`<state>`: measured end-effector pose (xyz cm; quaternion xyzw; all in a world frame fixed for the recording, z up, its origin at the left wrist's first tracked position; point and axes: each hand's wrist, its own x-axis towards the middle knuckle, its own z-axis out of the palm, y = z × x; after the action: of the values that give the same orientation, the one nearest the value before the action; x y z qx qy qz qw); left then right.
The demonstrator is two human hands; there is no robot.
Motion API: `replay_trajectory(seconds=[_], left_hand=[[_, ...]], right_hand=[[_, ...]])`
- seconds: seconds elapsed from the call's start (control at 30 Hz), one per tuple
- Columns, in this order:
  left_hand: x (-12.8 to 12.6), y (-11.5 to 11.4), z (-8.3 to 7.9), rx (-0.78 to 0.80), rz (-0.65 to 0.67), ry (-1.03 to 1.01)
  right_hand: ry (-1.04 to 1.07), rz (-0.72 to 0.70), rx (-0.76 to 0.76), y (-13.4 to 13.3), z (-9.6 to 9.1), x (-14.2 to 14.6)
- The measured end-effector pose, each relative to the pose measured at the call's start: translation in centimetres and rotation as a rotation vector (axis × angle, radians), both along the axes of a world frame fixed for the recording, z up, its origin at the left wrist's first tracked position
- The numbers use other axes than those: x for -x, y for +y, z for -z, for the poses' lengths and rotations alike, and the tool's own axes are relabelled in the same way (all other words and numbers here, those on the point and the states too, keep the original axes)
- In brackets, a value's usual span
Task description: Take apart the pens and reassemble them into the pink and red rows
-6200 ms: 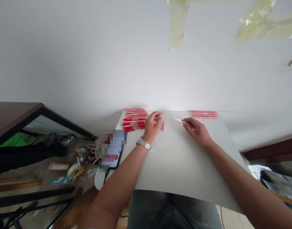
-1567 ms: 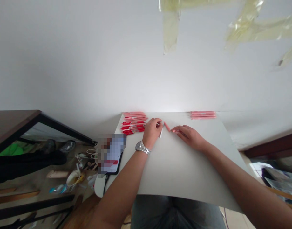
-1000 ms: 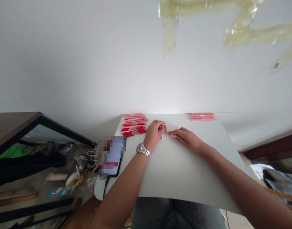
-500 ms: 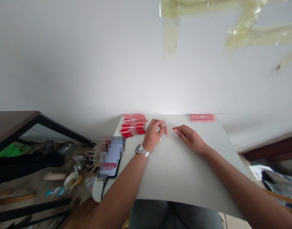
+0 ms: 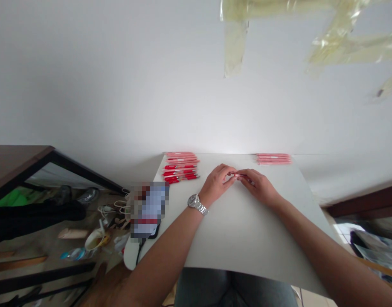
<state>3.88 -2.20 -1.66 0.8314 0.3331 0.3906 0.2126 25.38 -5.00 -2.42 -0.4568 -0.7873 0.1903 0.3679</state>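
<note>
Head view: your left hand (image 5: 219, 184) and right hand (image 5: 259, 186) meet fingertip to fingertip, and both are pinched on one red pen (image 5: 239, 175) that lies level between them. Near the left of your left hand is a heap of red pens (image 5: 181, 167). Beyond your right hand, a row of pink pens (image 5: 274, 159) lies at the far edge of the white table (image 5: 240, 230). A phone (image 5: 149, 204) overhangs the left edge. Open surface runs from your wrists to the near edge.
</note>
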Motion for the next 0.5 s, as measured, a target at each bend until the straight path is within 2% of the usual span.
replay_trajectory(seconds=[0.23, 0.5], left_hand=[[0.13, 0.04, -0.29, 0.022, 0.015, -0.037], [0.72, 0.61, -0.12, 0.001, -0.041, -0.078]], right_hand=[[-0.019, 0.017, -0.013, 0.1, 0.15, -0.21], [-0.038, 0.138, -0.026, 0.34, -0.08, -0.89]])
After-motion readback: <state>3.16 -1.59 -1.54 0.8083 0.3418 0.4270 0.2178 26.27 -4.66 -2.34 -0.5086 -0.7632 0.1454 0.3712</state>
